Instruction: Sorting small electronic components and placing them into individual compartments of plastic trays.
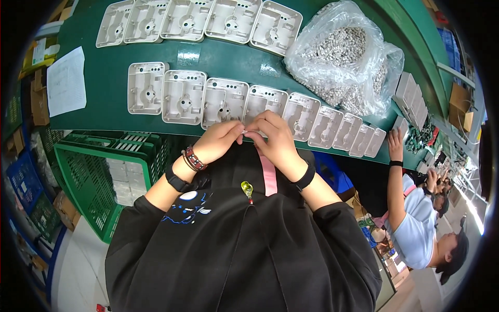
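My left hand [220,139] and my right hand [274,136] meet at the table's near edge, fingertips pinched together. Between them shows a tiny pale part [244,132], too small to name. Just beyond my hands runs a row of light grey plastic housings, open side up; one housing [224,99] lies right past my left fingers. Another housing [264,101] is partly covered by my right hand. Inside the housings are round bosses and small dark holes.
A second row of housings [231,20] lies farther back. A clear plastic bag [332,57] of small silvery parts sits at the right. White paper [66,82] lies on the left. A green crate [93,177] stands below the table. At right, a co-worker's hand [396,145] touches the table.
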`<act>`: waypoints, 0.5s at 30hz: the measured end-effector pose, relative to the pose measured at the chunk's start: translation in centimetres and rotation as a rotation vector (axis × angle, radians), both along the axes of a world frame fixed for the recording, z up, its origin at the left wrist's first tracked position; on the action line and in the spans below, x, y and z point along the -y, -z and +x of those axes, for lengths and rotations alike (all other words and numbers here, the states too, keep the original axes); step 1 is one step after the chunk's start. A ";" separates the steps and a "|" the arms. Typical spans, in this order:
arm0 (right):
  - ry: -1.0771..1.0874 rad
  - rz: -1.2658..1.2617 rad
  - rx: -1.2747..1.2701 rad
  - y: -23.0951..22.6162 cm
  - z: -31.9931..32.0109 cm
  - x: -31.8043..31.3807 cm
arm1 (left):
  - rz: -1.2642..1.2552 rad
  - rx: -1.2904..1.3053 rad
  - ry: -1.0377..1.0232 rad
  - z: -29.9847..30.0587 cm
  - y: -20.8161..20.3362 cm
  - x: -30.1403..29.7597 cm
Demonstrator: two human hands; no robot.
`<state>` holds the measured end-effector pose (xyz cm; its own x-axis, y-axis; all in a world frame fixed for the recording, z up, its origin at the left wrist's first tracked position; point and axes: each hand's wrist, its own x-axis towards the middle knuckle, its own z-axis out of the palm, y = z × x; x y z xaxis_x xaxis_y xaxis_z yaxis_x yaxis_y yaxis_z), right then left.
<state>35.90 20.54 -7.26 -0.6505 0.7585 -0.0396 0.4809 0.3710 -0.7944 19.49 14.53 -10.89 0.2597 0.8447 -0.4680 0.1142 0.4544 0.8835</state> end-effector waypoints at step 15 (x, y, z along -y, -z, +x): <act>-0.238 0.622 0.511 6.9 2.7 -6.2 | -0.234 0.288 -0.470 -2.5 -0.6 -1.8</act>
